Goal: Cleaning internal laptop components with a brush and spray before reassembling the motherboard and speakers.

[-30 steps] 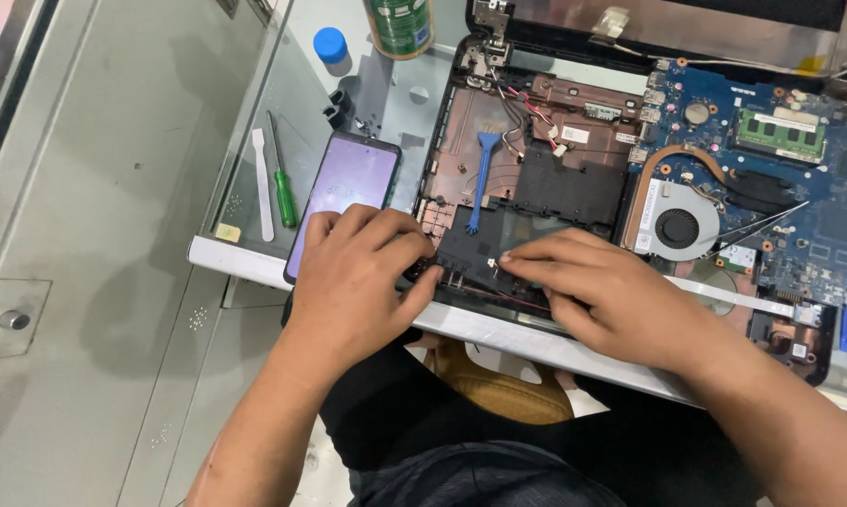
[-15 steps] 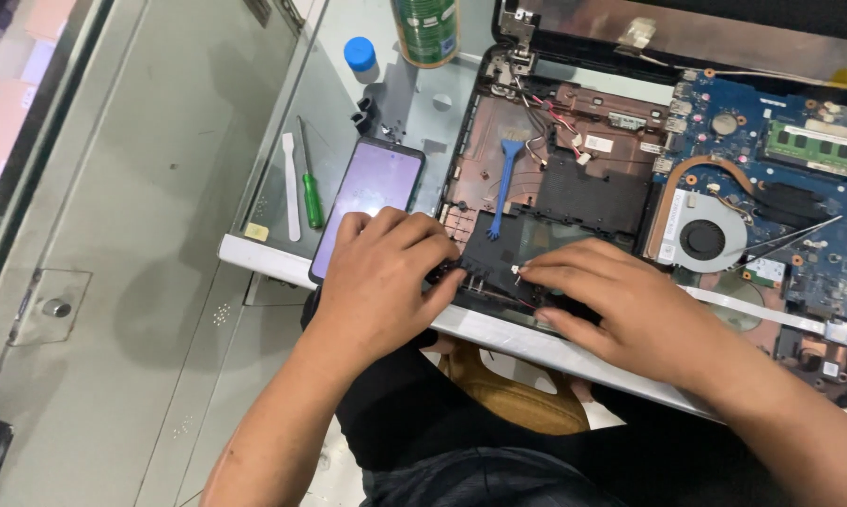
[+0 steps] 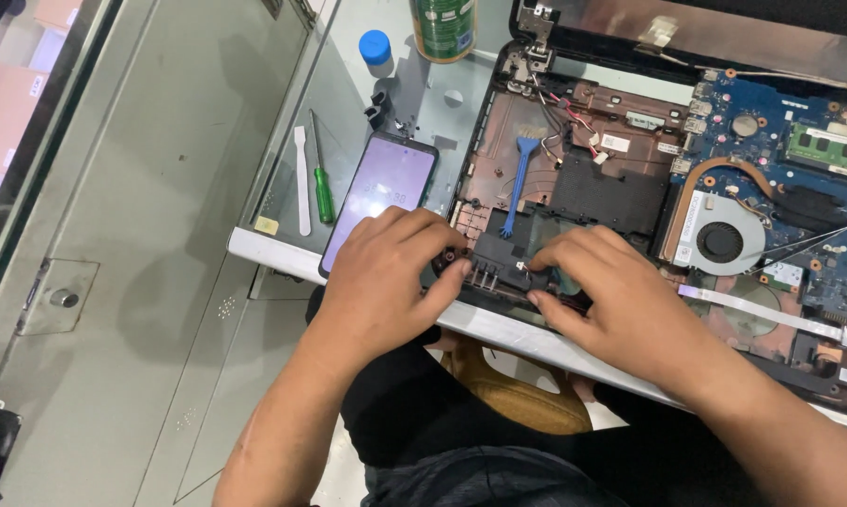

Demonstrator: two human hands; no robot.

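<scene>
Black laptop part (image 3: 499,269) between left hand (image 3: 386,272) and right hand (image 3: 611,300).

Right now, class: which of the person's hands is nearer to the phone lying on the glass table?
Left. The left hand overlaps the phone's lower edge; the right hand rests farther right, over the opened laptop.

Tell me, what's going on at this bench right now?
A person has an opened laptop on a glass-topped bench, its circuit board and cooling fan exposed. The left hand and right hand both press on a small black part at the laptop's front edge. A blue plastic pry tool lies inside the case. Beside the left hand sit a phone with its screen lit, a green screwdriver and a white spatula.
</scene>
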